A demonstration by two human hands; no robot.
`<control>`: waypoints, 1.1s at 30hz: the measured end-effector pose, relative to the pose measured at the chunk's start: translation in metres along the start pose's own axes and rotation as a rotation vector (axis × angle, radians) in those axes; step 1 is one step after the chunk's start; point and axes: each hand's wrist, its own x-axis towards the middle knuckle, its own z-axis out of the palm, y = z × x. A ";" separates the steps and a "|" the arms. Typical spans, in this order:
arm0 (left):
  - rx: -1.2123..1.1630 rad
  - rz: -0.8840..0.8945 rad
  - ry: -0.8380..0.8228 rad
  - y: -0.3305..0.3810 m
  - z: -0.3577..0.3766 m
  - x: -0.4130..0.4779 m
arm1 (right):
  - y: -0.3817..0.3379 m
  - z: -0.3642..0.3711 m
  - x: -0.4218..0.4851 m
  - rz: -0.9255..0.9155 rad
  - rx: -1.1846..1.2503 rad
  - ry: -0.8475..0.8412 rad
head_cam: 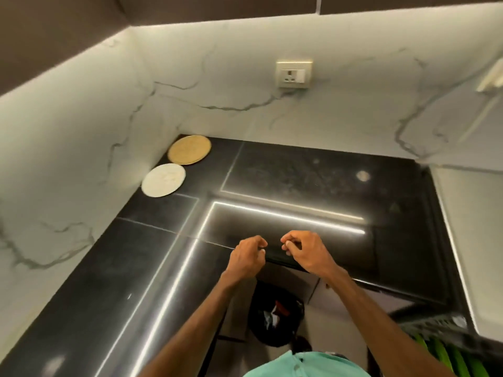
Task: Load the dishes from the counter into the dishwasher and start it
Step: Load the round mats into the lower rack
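- Both hands hang close together over the front edge of the worktop [109, 281]. The left hand [246, 258] and right hand [306, 253] each have their fingers curled inward with the knuckles up, and nothing shows in either.
- Bare forearms reach up from the lower edge and converge toward the hands.
- Two round dishes lie flat in the far-left corner, well apart from the hands. Being discs, they have no long axis.
- A tan plate [189, 149] sits deepest in the corner, matte and wood-coloured.
- Just beside it and nearer the person is a white plate [163, 180], pale and slightly mottled. The pair runs along the left wall.
- Glossy black stone forms the worktop, with thin seams and bright strip-light reflections.
- White veined marble walls carry a socket [294, 74].
- Lower right, a dark rack [424, 326] is blurred, with green pieces inside.
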 end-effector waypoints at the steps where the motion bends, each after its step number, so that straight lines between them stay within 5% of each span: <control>1: -0.006 -0.054 0.018 -0.008 -0.007 0.001 | -0.007 0.005 0.015 -0.025 -0.003 -0.040; 13: -0.059 -0.388 0.132 -0.076 -0.031 0.007 | -0.048 0.043 0.110 -0.219 -0.114 -0.301; 22: -0.036 -0.367 0.261 -0.110 -0.076 0.055 | -0.084 0.055 0.173 -0.260 -0.175 -0.272; 33: 0.053 -0.344 0.149 -0.174 -0.098 0.087 | -0.102 0.099 0.201 -0.182 -0.226 -0.286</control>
